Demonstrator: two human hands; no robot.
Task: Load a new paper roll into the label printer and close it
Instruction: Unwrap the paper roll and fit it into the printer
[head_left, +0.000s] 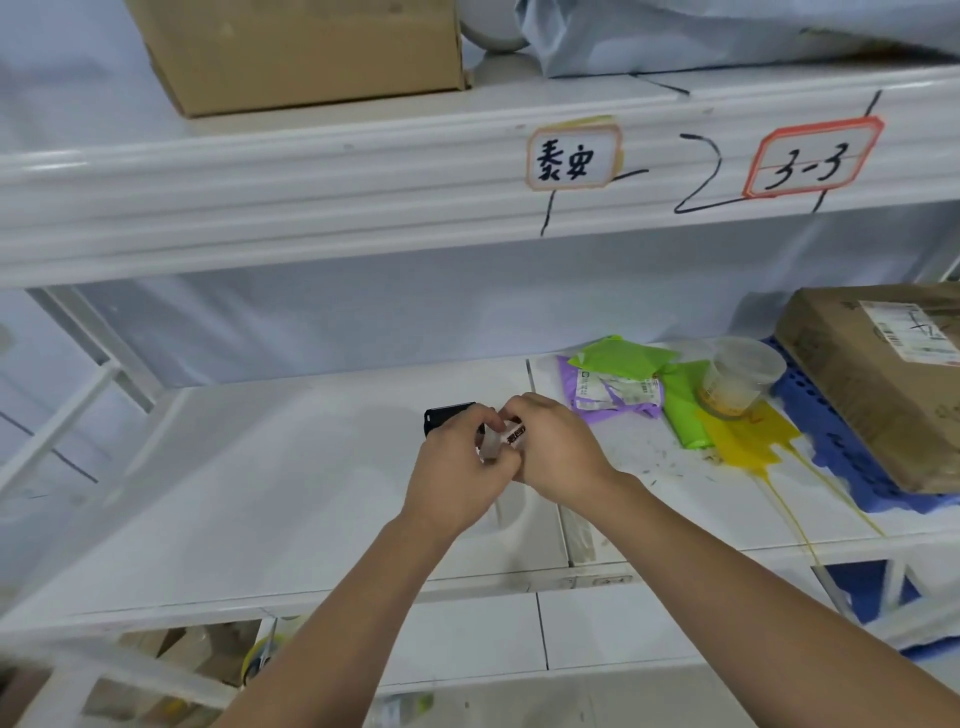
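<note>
Both hands grip a small wrapped paper roll above the white shelf.
The left hand (457, 462) and right hand (558, 449) pinch the paper roll (506, 435); the black label printer (441, 415) lies just behind.

Both forearms and hands (498, 452) are bare: no sleeves, no jewellery.

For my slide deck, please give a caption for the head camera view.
Both hands, left hand and right hand, hold a small white paper roll over a white shelf.
</note>
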